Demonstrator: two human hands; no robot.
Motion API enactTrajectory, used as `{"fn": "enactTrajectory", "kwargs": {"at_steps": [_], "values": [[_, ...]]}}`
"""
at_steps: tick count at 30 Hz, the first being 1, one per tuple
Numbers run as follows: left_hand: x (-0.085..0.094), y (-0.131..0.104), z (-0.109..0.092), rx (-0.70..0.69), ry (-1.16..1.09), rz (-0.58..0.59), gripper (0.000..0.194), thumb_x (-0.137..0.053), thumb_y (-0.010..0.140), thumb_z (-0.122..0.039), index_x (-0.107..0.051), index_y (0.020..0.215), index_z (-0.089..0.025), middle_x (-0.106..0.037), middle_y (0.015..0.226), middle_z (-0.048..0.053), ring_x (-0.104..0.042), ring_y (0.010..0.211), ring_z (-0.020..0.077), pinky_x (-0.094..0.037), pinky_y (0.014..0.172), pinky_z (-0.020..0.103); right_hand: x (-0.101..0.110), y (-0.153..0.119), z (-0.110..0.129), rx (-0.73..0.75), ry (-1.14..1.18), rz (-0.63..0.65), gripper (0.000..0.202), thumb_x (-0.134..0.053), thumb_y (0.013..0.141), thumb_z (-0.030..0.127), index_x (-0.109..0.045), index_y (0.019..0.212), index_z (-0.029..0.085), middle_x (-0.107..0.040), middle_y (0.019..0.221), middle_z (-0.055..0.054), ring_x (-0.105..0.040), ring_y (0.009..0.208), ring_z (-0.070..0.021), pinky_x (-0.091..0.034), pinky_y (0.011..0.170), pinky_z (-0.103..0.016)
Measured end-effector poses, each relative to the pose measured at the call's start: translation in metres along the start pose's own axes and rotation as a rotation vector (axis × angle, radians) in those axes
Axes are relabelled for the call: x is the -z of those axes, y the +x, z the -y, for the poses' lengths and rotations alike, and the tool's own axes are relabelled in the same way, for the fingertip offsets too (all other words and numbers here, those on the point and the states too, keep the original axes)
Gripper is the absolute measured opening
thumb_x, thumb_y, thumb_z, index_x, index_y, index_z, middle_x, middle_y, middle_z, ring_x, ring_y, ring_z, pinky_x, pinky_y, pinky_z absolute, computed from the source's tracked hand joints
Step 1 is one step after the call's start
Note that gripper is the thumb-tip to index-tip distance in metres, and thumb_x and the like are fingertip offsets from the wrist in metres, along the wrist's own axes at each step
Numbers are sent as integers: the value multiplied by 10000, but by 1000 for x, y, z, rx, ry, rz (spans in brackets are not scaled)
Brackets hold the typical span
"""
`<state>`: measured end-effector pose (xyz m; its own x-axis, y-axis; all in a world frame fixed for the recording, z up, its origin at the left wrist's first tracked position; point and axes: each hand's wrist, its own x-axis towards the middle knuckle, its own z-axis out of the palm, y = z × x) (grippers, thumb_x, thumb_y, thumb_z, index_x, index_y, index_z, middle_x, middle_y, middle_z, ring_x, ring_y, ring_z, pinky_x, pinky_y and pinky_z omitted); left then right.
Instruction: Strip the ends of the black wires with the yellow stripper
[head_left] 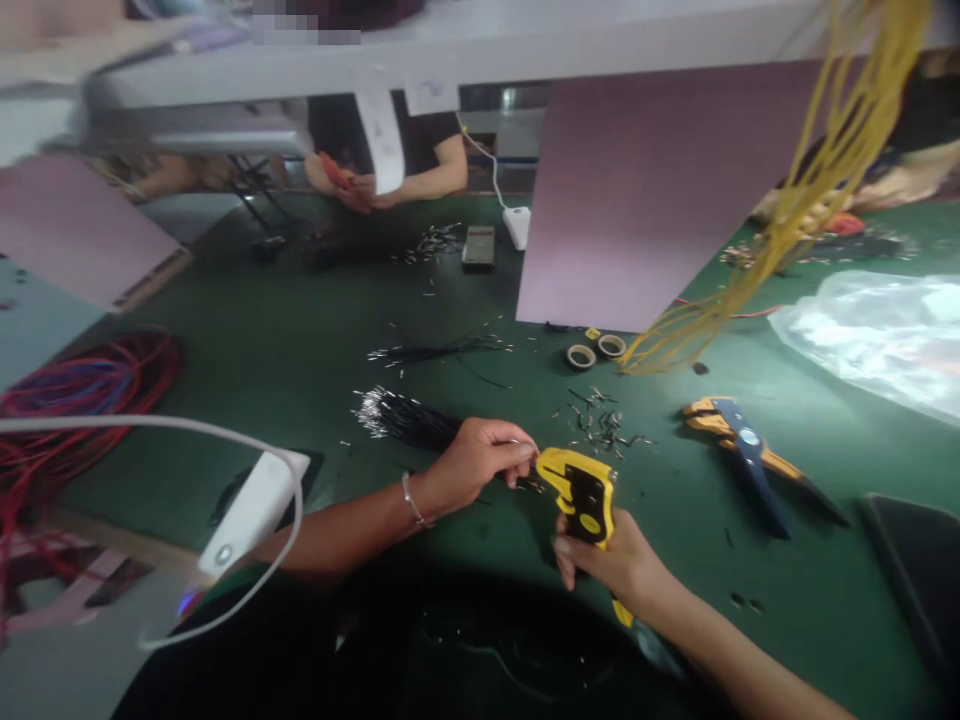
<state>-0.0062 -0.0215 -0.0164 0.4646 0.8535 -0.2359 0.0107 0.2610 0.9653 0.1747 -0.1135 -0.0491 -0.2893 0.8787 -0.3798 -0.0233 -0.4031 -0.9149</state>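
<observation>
My right hand (611, 565) is wrapped round the handles of a yellow and black wire stripper (589, 490), its jaws pointing up and to the left. Right at those jaws, my left hand (487, 455) pinches the end of a thin wire, most of which is hidden by the fingers. Behind the left hand lies a bundle of black wires (420, 420) with pale tips. A smaller bunch of black wires (442, 350) rests farther back. Short cut scraps (607, 425) are scattered just beyond the stripper.
An orange and blue wire stripper (750, 445) lies to the right, near a clear plastic bag (885, 335). Two tape rolls (581, 357) sit under a hanging pink sheet (637, 200). Yellow wires (795, 240) hang down; red wire coils (97, 390) and a white power strip (251, 510) are left. Co-workers sit opposite.
</observation>
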Motion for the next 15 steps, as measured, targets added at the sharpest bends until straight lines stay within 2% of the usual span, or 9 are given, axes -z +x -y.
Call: {"fn": "enactTrajectory", "kwargs": {"at_steps": [2, 6, 10, 15], "values": [[0, -1, -1, -4, -12, -4, 158, -646, 736, -249, -670, 724, -93, -590, 567, 14, -496, 476, 84, -422, 469, 216, 1, 1, -5, 20, -26, -41, 284, -688, 720, 427, -552, 702, 178, -584, 435, 12, -522, 408, -143, -426, 482, -273], [0, -4, -5, -46, 67, -27, 132, -639, 742, -224, -674, 720, -100, -594, 579, 11, -505, 509, 82, -435, 502, 212, 2, 1, -12, 14, -59, -30, 320, -692, 712, 474, -551, 700, 186, -587, 431, 7, -529, 407, -152, -435, 483, -287], [1, -3, -1, 14, -25, 9, 146, -639, 738, -236, -665, 718, -95, -573, 557, 6, -486, 471, 81, -412, 461, 212, 2, 1, -12, -14, -81, -46, 344, -699, 698, 498, -556, 708, 185, -601, 458, -4, -540, 432, -158, -440, 493, -293], [-2, -6, -4, -111, 182, -51, 137, -598, 765, -210, -674, 711, -109, -590, 608, 14, -501, 519, 82, -424, 518, 213, 3, 3, -13, -10, -1, -45, 360, -711, 689, 503, -548, 719, 184, -584, 423, 5, -538, 400, -167, -437, 485, -304]]}}
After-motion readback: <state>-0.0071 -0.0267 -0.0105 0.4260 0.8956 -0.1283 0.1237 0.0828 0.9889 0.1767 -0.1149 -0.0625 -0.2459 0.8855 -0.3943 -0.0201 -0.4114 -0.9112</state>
